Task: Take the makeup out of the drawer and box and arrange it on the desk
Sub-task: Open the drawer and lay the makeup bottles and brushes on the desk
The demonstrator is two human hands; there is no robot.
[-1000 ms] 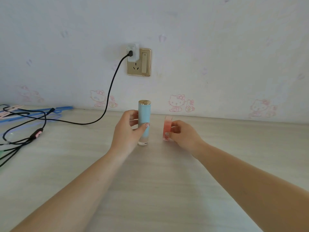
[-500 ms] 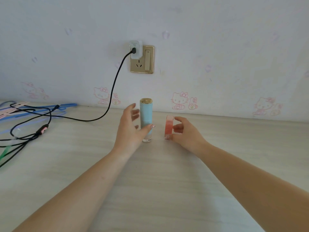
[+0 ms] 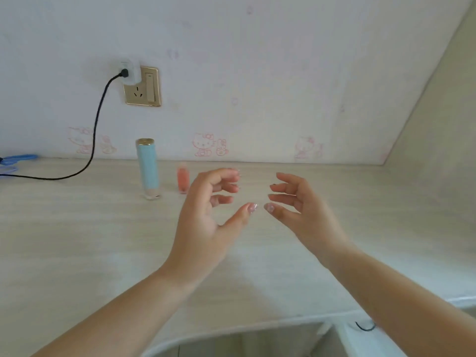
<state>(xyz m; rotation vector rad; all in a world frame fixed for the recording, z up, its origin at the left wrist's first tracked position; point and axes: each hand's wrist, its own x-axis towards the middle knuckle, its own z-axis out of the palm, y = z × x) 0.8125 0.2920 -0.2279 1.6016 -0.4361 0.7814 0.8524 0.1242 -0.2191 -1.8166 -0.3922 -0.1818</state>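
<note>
A tall light-blue tube with a gold cap (image 3: 147, 169) stands upright on the pale wooden desk (image 3: 77, 240), near the wall. Just right of it stands a small pink bottle (image 3: 183, 179), upright, partly behind my left hand. My left hand (image 3: 208, 212) hovers over the desk to the right of both, fingers curled and apart, holding nothing. My right hand (image 3: 301, 210) faces it a little further right, also open and empty. The thumbs nearly meet between the hands.
A gold wall socket (image 3: 142, 86) holds a white plug with a black cable (image 3: 95, 132) running down left across the desk. Blue hangers (image 3: 15, 161) lie at the far left. A side wall closes the right. The desk's front edge and an opening below show at the bottom.
Both hands let go of the blue tube and the pink bottle, then drew back and to the right. The view swung right, so both items now stand left of my hands.
</note>
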